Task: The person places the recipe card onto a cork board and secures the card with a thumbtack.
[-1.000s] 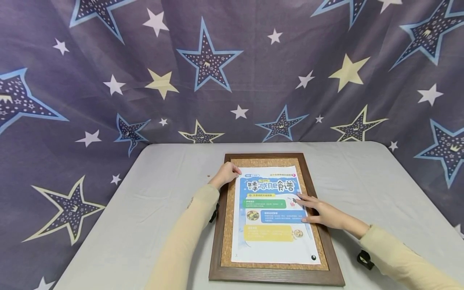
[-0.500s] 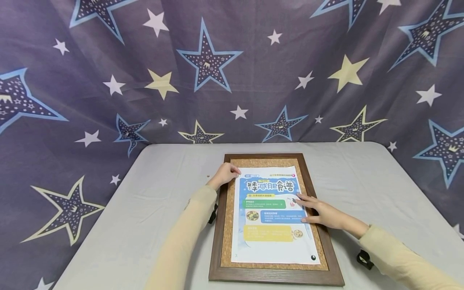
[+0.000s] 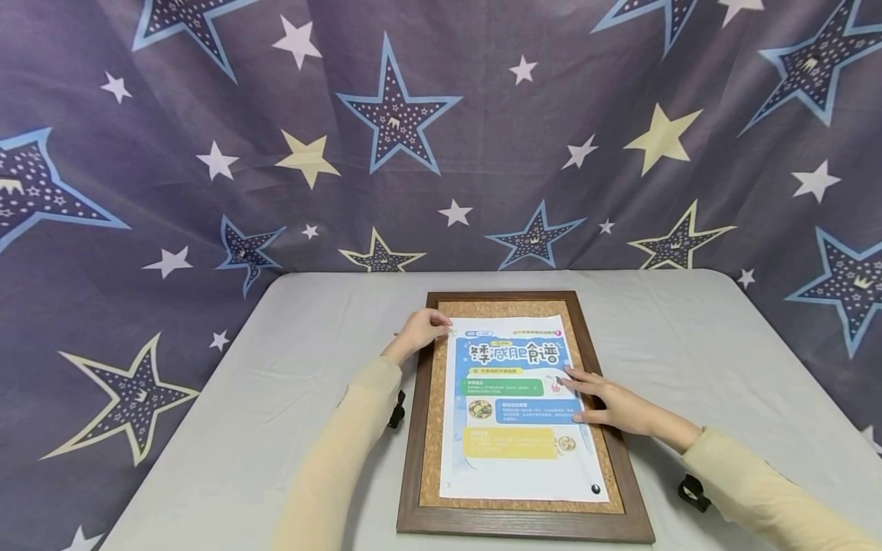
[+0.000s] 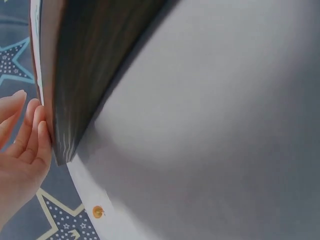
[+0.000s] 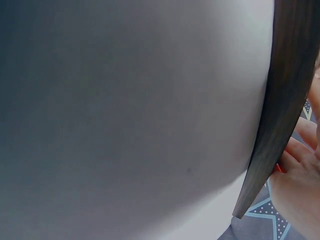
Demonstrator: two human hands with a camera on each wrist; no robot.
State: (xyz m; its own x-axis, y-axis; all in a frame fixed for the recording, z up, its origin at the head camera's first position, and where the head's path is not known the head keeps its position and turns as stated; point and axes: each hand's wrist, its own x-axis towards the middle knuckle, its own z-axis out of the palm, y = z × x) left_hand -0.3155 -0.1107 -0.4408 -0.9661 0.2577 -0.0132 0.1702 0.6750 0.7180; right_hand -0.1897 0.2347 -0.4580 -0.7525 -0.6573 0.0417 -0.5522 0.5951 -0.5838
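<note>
A printed poster (image 3: 513,413) with blue, green and yellow blocks lies on a cork board (image 3: 510,309) in a brown wooden frame (image 3: 524,523). At its top left corner is my left hand (image 3: 420,330), thumb and fingers slightly apart, with nothing visible between them. A small pale spot, perhaps a tack (image 3: 453,333), shows beside those fingertips. My right hand (image 3: 616,405) rests on the poster's right edge with its fingers spread. A round black tack (image 3: 596,489) sits in the bottom right corner.
The framed board lies on a table with a pale grey cloth (image 3: 317,329). A small brass-coloured round piece (image 4: 98,212) lies on the cloth left of the frame. Behind the table hangs a dark star-patterned curtain (image 3: 441,184).
My left hand has drawn slightly left from the poster's top left corner, its fingers loosening and baring the pale spot. The right hand has stayed in place on the poster.
</note>
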